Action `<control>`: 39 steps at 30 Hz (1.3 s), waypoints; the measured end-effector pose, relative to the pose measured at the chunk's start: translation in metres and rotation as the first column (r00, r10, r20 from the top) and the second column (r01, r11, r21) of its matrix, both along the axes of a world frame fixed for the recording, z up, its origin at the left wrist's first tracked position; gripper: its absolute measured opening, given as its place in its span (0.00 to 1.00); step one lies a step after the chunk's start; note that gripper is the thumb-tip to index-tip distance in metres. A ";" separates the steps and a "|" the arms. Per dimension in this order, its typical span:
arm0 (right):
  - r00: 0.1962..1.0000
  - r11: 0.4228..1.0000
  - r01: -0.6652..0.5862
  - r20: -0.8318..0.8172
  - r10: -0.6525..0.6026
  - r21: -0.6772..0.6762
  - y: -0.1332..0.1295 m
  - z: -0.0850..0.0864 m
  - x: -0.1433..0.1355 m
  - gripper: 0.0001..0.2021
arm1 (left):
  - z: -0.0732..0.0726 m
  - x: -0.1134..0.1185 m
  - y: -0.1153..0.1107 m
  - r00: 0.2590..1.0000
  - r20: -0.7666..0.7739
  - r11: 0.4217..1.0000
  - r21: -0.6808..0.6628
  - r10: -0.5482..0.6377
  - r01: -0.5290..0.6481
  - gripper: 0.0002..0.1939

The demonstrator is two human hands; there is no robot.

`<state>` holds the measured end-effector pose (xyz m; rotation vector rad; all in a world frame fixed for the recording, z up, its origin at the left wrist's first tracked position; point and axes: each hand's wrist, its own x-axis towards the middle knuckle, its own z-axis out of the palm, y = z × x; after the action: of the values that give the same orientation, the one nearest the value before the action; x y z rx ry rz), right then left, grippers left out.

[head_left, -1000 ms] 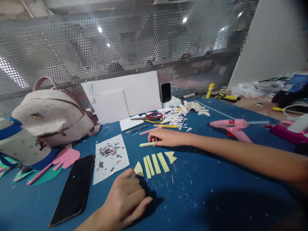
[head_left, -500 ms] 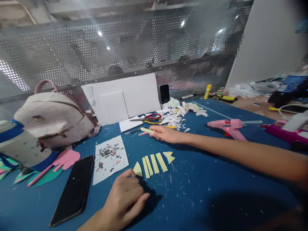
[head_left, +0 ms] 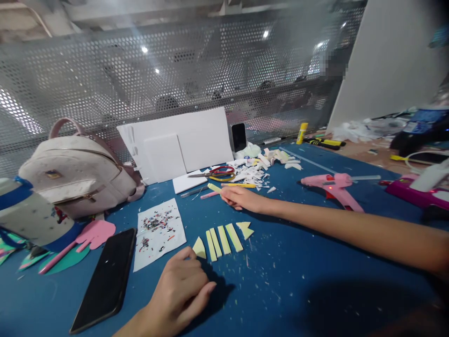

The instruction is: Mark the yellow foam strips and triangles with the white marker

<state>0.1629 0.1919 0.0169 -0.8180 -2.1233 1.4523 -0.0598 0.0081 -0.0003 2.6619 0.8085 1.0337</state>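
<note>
My right hand reaches across the blue table and pinches a pale yellow-green strip, whose free end points left. Under it lie a pink pen-like stick and, just behind the knuckles, a yellow pencil-like stick. Closer in, my left hand rests on the table with its fingers loosely curled under and nothing visible in them. Beyond its fingertips several pale yellow-green strips stand in a row, between a rounded wedge and a notched piece.
White paper with colourful bits and a black phone lie left. Scissors and white scraps lie behind my right hand. A pink glue gun sits right. A backpack and white board stand behind.
My right hand has drawn slightly nearer, and the strip in its grip has turned a little. More of the yellow stick behind it shows. My left hand stays in place.
</note>
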 end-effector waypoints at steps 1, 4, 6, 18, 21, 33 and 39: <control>1.000 1.000 -0.008 -0.010 0.008 -0.014 0.000 0.000 0.000 0.15 | 0.000 0.000 0.000 1.000 -0.001 1.000 -0.002 0.000 0.000 0.16; 0.999 0.999 -0.023 -0.048 0.021 -0.034 0.000 0.002 -0.002 0.16 | 0.000 -0.001 0.000 1.000 -0.002 1.000 0.000 -0.004 0.004 0.16; 0.997 0.999 -0.023 -0.072 0.020 -0.042 0.000 0.003 -0.004 0.16 | 0.001 -0.001 0.000 1.000 -0.004 1.000 0.003 -0.006 0.006 0.16; 0.994 1.000 0.015 -0.105 -0.015 -0.002 0.002 0.003 -0.004 0.15 | 0.000 0.000 -0.001 1.000 -0.005 1.000 -0.011 0.011 -0.011 0.17; 0.990 0.990 0.059 -0.136 -0.042 0.126 0.004 0.012 -0.001 0.14 | 0.002 0.001 0.000 1.000 -0.006 1.000 -0.005 0.011 -0.011 0.17; 0.991 0.904 0.111 -0.113 -0.071 0.412 -0.036 0.021 0.048 0.10 | 0.005 0.002 0.000 1.000 -0.021 0.999 0.047 0.016 -0.015 0.19; 0.991 0.869 0.016 0.105 -0.079 0.494 -0.053 0.005 0.074 0.08 | 0.006 0.007 0.000 0.996 -0.087 0.997 0.068 0.034 -0.028 0.16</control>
<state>0.2370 0.1386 0.0219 -0.7621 -2.3928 0.7820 -0.0530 0.0081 0.0061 2.7770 0.8495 0.9735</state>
